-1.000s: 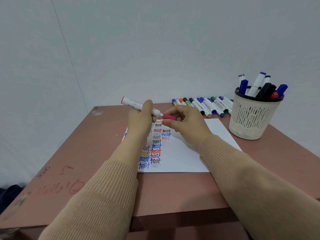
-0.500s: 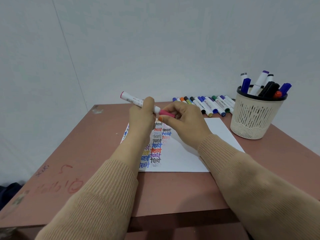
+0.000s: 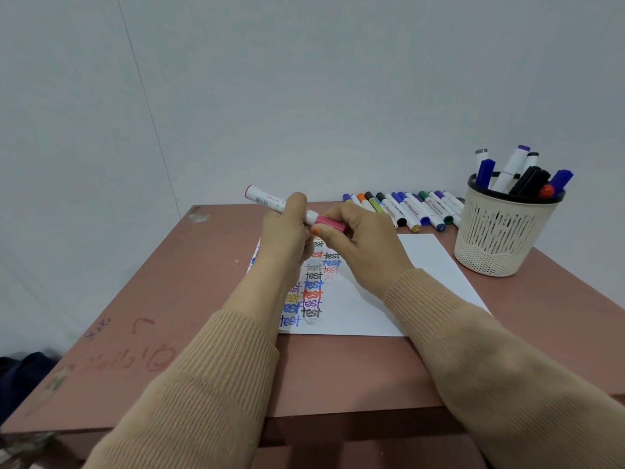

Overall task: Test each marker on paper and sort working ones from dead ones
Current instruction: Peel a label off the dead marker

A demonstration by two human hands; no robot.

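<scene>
Gripping marker [image 3: 265, 199], left hand [image 3: 283, 235]; right hand [image 3: 363, 243] fingers pinch pink cap [image 3: 332, 224], hiding paper [image 3: 426, 265] top; basket [image 3: 500, 242] at right.

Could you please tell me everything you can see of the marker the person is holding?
The marker has a white, plastic-looking barrel with small print, a pink band at its left end and a pink cap on its right end. Whether the cap is fully pressed home cannot be told. It is held above the paper, tilted, its left end higher. The left hand grips the barrel's middle; the right hand pinches the cap.
</scene>
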